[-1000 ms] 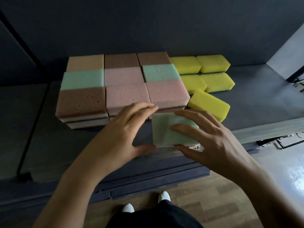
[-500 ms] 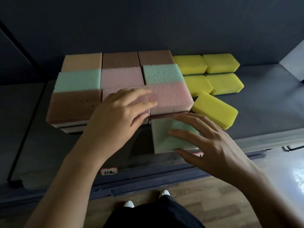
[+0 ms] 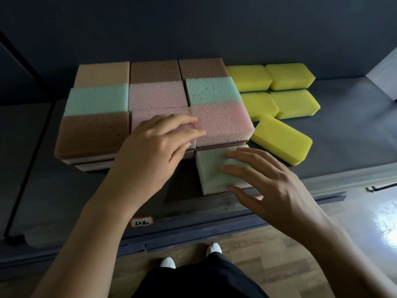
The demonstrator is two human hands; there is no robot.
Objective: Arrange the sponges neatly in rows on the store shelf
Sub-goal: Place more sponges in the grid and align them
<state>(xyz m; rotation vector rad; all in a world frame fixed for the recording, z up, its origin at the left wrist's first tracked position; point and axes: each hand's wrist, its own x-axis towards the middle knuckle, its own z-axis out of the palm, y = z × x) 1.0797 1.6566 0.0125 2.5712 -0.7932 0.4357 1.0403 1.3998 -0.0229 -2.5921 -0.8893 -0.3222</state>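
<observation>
Since a second ago my left hand [image 3: 154, 147] has left the green sponge [image 3: 211, 168] and climbed onto a pink sponge [image 3: 223, 123] atop the stack [image 3: 96, 130], and the green sponge has slid back until its far edge touches the stack's front. It lies under my right hand [image 3: 275, 190], whose fingers are spread flat over it, thumb at its near edge, clamping nothing. The left hand is loose too, with its fingertips resting just beyond the right. The hands are close but apart. The green sponge's long side seems to run across, slightly skewed, so I judge the right hand should square it. Yellow sponges [image 3: 281, 138] lie beyond the right hand, one of them crooked. Around them I see a dark shelf [image 3: 354, 130], a price label [image 3: 141, 221] under my left wrist, and a wood floor [image 3: 268, 254].
</observation>
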